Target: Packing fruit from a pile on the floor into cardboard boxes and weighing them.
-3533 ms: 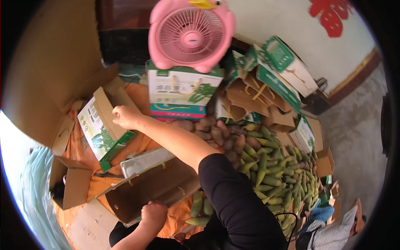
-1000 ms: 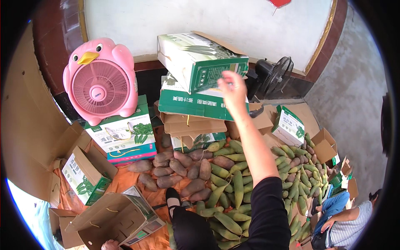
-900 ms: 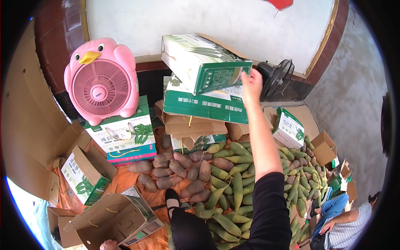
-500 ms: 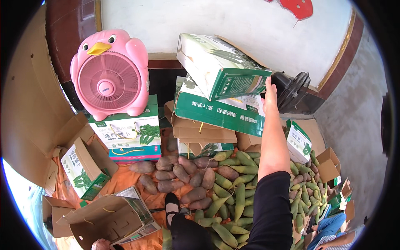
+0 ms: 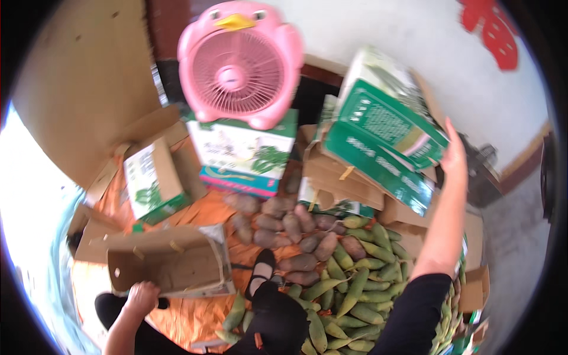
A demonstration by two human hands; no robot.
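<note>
My right hand [image 5: 454, 152], with the arm stretched far out, is closed on the edge of a green-and-white printed carton [image 5: 393, 121]. That carton rests tilted on a pile, over another green-printed carton [image 5: 370, 163] and bent cardboard. At the lower left, my left hand [image 5: 142, 297] grips the near rim of an open brown cardboard box [image 5: 177, 266], which lies with its opening toward me. Long green radishes [image 5: 355, 290] and reddish-brown root vegetables [image 5: 290, 228] lie heaped on an orange sheet between my hands.
A pink bird-shaped fan [image 5: 239, 65] stands on stacked cartons [image 5: 242, 148] at the back. Another printed carton [image 5: 151, 180] leans at the left, near a tall cardboard sheet [image 5: 83, 89]. My shoe [image 5: 260, 272] rests beside the vegetables. A dark fan [image 5: 482, 160] sits behind the right-hand pile.
The view has swung left and down, so the scene sits further right. The carton under my right hand tilts more toward me. My left hand now shows fully on the box rim.
</note>
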